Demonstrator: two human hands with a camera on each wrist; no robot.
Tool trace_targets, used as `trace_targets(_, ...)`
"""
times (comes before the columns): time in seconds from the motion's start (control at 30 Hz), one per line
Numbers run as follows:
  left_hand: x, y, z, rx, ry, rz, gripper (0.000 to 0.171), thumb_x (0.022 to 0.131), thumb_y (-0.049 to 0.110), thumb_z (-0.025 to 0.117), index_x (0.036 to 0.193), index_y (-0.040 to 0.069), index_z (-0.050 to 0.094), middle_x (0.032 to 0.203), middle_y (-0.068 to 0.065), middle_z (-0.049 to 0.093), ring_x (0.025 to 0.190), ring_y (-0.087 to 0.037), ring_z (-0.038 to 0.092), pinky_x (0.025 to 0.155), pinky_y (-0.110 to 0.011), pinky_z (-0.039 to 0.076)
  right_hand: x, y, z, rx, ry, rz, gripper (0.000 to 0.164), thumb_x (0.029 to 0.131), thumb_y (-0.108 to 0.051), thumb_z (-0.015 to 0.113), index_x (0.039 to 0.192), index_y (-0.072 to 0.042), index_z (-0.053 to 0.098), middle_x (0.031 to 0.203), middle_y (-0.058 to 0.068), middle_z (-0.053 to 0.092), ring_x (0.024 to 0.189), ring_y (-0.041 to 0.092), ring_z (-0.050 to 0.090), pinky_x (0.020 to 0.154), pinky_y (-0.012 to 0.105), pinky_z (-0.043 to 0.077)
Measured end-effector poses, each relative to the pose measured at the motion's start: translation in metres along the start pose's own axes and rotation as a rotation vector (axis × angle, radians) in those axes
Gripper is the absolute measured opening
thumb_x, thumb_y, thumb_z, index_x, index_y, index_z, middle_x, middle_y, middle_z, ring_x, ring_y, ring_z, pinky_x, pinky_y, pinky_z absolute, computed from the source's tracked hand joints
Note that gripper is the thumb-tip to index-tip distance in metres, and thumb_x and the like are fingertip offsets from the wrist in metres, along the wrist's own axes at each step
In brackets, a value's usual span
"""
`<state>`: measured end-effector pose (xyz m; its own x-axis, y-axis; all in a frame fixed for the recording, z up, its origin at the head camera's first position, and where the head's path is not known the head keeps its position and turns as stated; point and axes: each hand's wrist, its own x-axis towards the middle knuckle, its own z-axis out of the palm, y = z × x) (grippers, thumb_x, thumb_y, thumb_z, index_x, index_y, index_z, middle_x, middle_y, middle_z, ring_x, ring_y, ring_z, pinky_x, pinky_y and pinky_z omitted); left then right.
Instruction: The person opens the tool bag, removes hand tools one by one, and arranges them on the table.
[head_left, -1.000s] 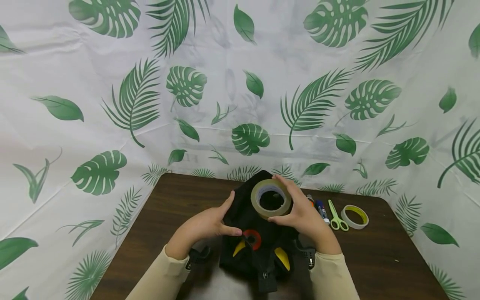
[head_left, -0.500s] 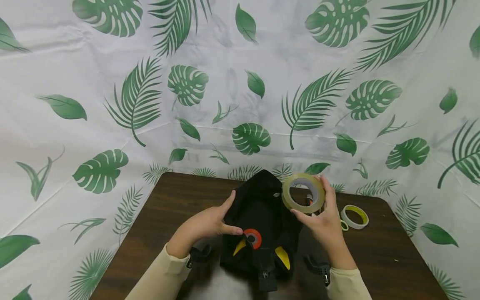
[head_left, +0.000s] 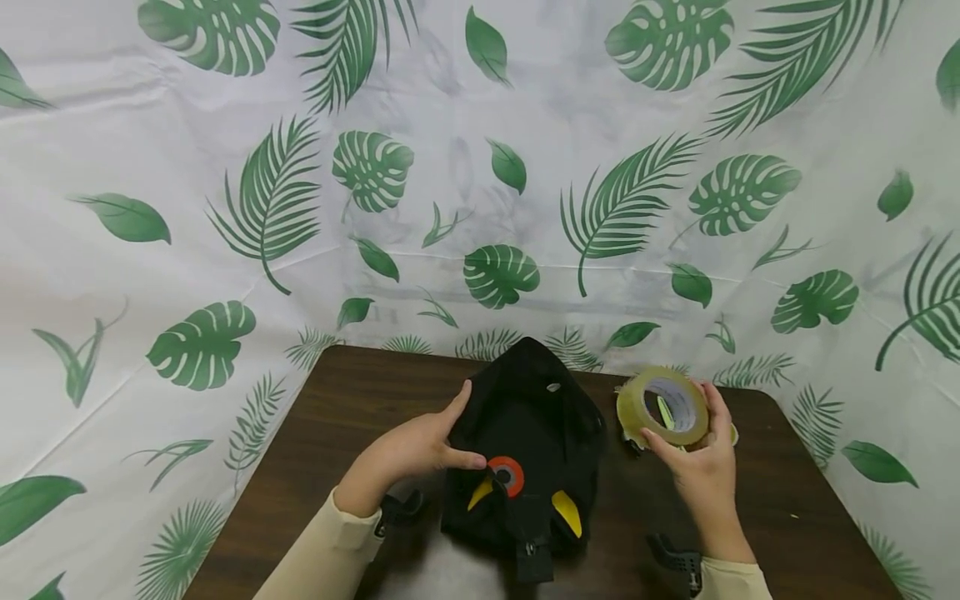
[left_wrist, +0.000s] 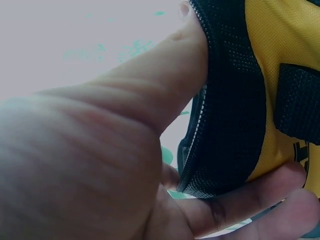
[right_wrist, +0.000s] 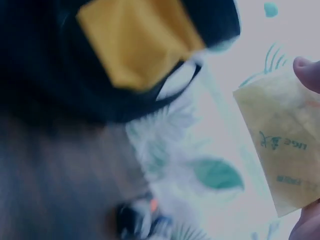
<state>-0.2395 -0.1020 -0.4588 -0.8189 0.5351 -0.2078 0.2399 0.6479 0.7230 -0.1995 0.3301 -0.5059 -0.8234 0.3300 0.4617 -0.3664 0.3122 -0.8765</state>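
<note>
A black and yellow fabric bag point(head_left: 525, 417) stands on the table in front of me, its dark opening facing up. My left hand point(head_left: 412, 446) grips its left rim. In the left wrist view the thumb lies along the zipper edge and the fingers curl under the yellow side of the bag point(left_wrist: 235, 100). To the right of the bag my right hand point(head_left: 701, 467) holds a wide roll of clear packing tape point(head_left: 637, 408) between thumb and fingers, above the table. The right wrist view shows the tape's yellowish outer face point(right_wrist: 275, 140).
Pale green scissors point(head_left: 665, 412) show through the hole of the tape roll. A narrower white tape roll point(head_left: 734, 434) is mostly hidden behind the right hand. The dark wooden table point(head_left: 375, 392) meets a leaf-print cloth point(head_left: 420, 225) at the back.
My right hand has carried the packing tape from over the bag's opening to the right, over the small items there. The left hand stays on the bag's rim.
</note>
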Motion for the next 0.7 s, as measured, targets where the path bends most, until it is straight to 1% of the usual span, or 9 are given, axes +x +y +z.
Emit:
trace_targets(0.13,0.0,-0.001,-0.001,0.0,0.006,0.0,0.123,0.093,0.061,0.082,0.177,0.029,-0.002,0.17,-0.019,0.046,0.149,-0.037,0.057,0.123,-0.058,0.045,-0.004,0.021,-0.014,-0.088,0.063,0.053,0.122,0.076,0.013,0.094,0.172,-0.024,0.029,0.17,0.008,0.041,0.146,0.01,0.045,0.105,0.005,0.043)
trace_targets(0.2,0.0,-0.001,-0.002,-0.001,0.005,0.003,0.123,0.093,0.061,0.082,0.177,0.029,-0.002,0.171,-0.02,0.045,0.149,-0.037,0.057,0.123,-0.058,0.045,-0.008,0.031,-0.02,-0.097,0.09,0.088,0.121,0.074,0.015,0.094,0.171,-0.022,0.031,0.169,0.008,0.043,0.144,0.01,0.046,0.104,0.005,0.043)
trace_targets(0.3,0.001,-0.002,0.001,-0.009,-0.002,0.002,0.123,0.093,0.062,0.081,0.177,0.03,-0.003,0.17,-0.02,0.046,0.148,-0.038,0.058,0.123,-0.058,0.046,-0.016,0.044,-0.033,-0.138,0.119,0.14,0.119,0.076,0.013,0.094,0.171,-0.021,0.031,0.166,0.007,0.044,0.142,0.011,0.047,0.103,0.004,0.042)
trace_targets(0.47,0.002,-0.002,0.002,-0.014,-0.004,0.003,0.123,0.093,0.062,0.081,0.177,0.03,-0.003,0.167,-0.021,0.05,0.146,-0.037,0.06,0.121,-0.058,0.048,-0.028,0.057,-0.058,-0.216,0.172,0.22,0.117,0.079,0.006,0.094,0.172,-0.023,0.029,0.167,0.006,0.043,0.144,0.01,0.045,0.103,0.003,0.04)
trace_targets(0.57,0.002,-0.002,0.002,-0.011,-0.01,-0.001,0.124,0.093,0.063,0.081,0.177,0.03,-0.003,0.167,-0.02,0.05,0.145,-0.037,0.061,0.12,-0.058,0.048,-0.036,0.063,-0.074,-0.267,0.223,0.273,0.115,0.082,0.002,0.094,0.172,-0.023,0.029,0.171,0.007,0.041,0.147,0.009,0.042,0.106,0.001,0.035)
trace_targets(0.7,0.003,-0.001,0.0,-0.012,-0.005,-0.016,0.123,0.093,0.062,0.081,0.177,0.033,-0.004,0.17,-0.018,0.047,0.147,-0.036,0.059,0.121,-0.058,0.047,-0.041,0.071,-0.093,-0.335,0.284,0.332,0.113,0.084,-0.009,0.096,0.173,-0.025,0.028,0.174,0.006,0.038,0.15,0.009,0.04,0.107,-0.001,0.028)
